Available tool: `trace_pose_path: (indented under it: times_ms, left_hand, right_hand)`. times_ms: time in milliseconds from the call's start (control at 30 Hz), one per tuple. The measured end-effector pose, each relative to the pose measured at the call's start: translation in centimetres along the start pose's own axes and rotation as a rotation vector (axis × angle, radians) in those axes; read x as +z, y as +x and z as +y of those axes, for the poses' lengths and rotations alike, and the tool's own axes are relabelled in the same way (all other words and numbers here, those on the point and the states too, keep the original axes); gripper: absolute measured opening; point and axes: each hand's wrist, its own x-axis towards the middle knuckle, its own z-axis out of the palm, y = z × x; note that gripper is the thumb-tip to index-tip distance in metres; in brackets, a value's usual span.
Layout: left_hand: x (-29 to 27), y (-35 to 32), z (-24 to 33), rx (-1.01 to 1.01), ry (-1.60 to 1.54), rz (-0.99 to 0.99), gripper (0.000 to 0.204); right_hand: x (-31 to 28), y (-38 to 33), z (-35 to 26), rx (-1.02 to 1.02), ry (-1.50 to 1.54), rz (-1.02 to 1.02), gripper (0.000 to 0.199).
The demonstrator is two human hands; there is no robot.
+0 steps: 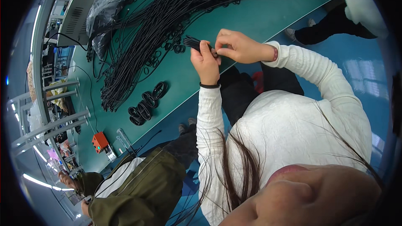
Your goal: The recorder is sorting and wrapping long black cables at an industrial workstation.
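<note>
My left hand [205, 63] is closed around a folded bundle of black cable [192, 42], its thumb lying on top and the looped end sticking out past the fingers. Close beside it, my right hand [234, 47] pinches with thumb and forefinger at the other end of the bundle; what exactly lies between those fingertips is too small to make out. Both hands are above the near edge of the green table [184, 73]. Small black rings [179, 48] lie scattered on the table just beyond my left hand.
A large heap of long black cables [155, 29] stretches across the table. Several coiled cables [143, 109] sit near the front edge. Farther left are an orange device [100, 142], a clear plastic bag [104, 12] and a grey machine [77, 14]. A person in a green jacket [138, 188] works at left; another person [364, 8] is at upper right.
</note>
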Motion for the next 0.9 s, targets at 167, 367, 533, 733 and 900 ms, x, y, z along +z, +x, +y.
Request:
trace_pose_path:
  times_ms: [167,367,533,733,900]
  left_hand:
    - [2.0,-1.3,-0.1,0.014,0.082,0.017,0.018]
    - [2.4,-2.2,0.5,0.075,0.1,-0.118,0.013]
    - [3.1,-3.6,0.8,0.095,0.289,-0.205,0.014]
    - [2.6,-4.6,-0.9,0.034,0.279,-0.253,0.013]
    - [1.7,-3.5,1.5,-0.154,0.344,-0.475,0.014]
  right_hand:
    - [-1.3,-1.1,-0.8,0.157,0.236,-0.055,0.01]
    - [-2.7,-3.5,-0.9,0.484,1.27,-0.341,0.007]
    - [-3.8,-5.2,-2.0,0.399,1.124,-0.476,0.013]
    - [-7.7,-4.3,-2.5,0.27,0.459,-0.773,0.04]
    - [-10.5,-1.7,-2.3,-0.05,-0.255,-0.45,0.043]
